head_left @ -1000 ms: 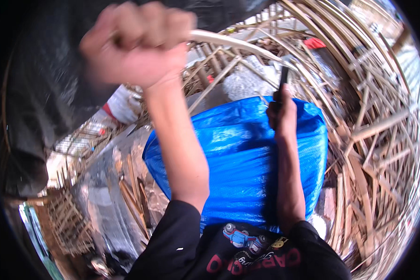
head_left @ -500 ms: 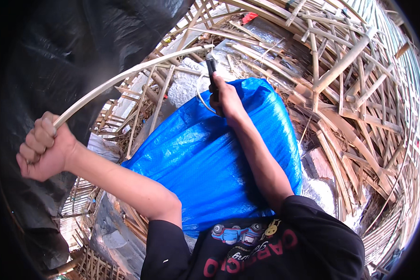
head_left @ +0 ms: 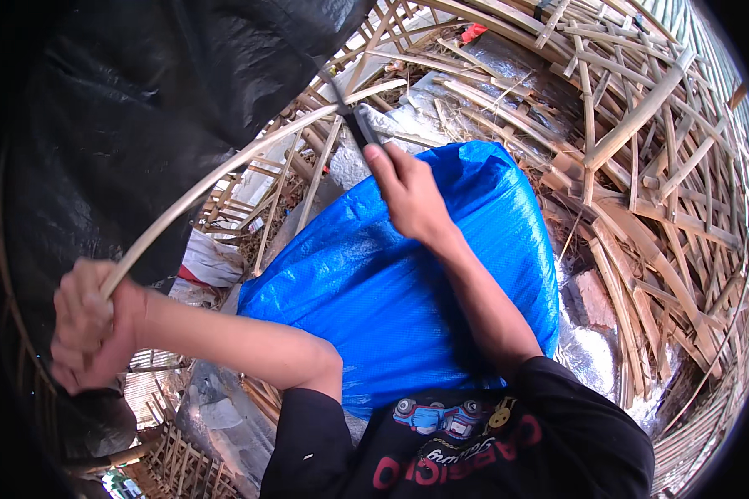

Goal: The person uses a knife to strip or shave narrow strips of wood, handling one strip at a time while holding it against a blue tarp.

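A long, pale bamboo strip (head_left: 212,178) arcs up and to the right from my left hand (head_left: 96,324), which is closed around its lower end and slightly blurred. My right hand (head_left: 412,193) grips the black handle of a knife (head_left: 358,125). Its dark blade points up and left and crosses the strip close to the strip's far end. Whether the edge touches the strip or only passes over it, I cannot tell. Beneath my arms a blue tarp (head_left: 408,299) is spread over my lap.
Split bamboo pieces (head_left: 641,125) lie piled along the right side. A black plastic sheet (head_left: 141,100) hangs at the upper left. A woven bamboo lattice (head_left: 179,466) shows at the lower left, and a small red scrap (head_left: 473,32) lies at the far end.
The knife has swung left, its blade now across the strip. My left hand has moved down a little, still holding the strip. The whole view has shifted slightly.
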The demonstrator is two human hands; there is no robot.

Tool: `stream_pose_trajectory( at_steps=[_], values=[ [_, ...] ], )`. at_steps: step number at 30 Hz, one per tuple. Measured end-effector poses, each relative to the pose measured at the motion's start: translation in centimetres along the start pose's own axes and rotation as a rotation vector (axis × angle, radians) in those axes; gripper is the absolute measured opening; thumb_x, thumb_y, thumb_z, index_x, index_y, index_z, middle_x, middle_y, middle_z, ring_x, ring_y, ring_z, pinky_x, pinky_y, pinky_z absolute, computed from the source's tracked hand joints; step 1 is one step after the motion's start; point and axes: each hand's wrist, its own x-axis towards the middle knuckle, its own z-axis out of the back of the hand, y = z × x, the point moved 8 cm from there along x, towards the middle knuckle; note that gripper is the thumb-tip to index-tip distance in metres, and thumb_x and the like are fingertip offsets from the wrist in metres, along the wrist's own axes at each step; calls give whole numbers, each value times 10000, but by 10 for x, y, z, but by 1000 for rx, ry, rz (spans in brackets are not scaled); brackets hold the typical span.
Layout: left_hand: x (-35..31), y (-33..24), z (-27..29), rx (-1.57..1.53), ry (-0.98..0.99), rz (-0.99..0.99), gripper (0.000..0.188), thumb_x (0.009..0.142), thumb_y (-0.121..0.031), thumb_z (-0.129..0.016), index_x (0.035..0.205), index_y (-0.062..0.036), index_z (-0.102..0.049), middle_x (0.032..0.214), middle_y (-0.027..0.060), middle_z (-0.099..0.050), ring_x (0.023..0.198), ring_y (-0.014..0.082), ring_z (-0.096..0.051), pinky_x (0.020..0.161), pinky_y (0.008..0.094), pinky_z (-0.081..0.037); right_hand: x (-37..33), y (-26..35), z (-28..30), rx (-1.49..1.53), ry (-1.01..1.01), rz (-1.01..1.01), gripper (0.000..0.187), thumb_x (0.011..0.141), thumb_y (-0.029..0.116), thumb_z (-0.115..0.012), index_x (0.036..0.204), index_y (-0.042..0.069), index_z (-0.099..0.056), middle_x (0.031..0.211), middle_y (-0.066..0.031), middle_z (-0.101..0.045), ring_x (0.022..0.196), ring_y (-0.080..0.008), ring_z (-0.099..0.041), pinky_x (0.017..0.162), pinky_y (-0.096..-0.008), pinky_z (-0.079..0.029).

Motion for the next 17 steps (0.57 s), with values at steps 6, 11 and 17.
stream_pose_trajectory(
  at_steps=[6,11,17],
  values=[
    [-26,-107,26,77,-109,-159,445,809,-338,-498,451,-287,-238,406,-131,-210,396,43,-187,504,255,-223,33,-102,55,230,-222,-351,669,1020,578,-415,692,13,-560,585,-71,-556,472,-163,-499,474,-349,-400],
    [-21,-71,53,121,-161,-48,435,844,-342,-437,527,-241,-157,497,-59,-98,450,96,-117,540,358,-218,31,-67,31,388,-67,-276,594,988,641,-441,691,131,-506,537,8,-467,409,-107,-403,392,-293,-287],
    [-1,-12,45,492,-385,124,404,813,-495,-499,713,-116,-399,668,66,-377,589,148,-311,597,352,-265,33,-79,41,678,-58,-300,501,966,633,-505,807,159,-530,491,44,-372,356,-80,-318,327,-240,-206]
  ],
)
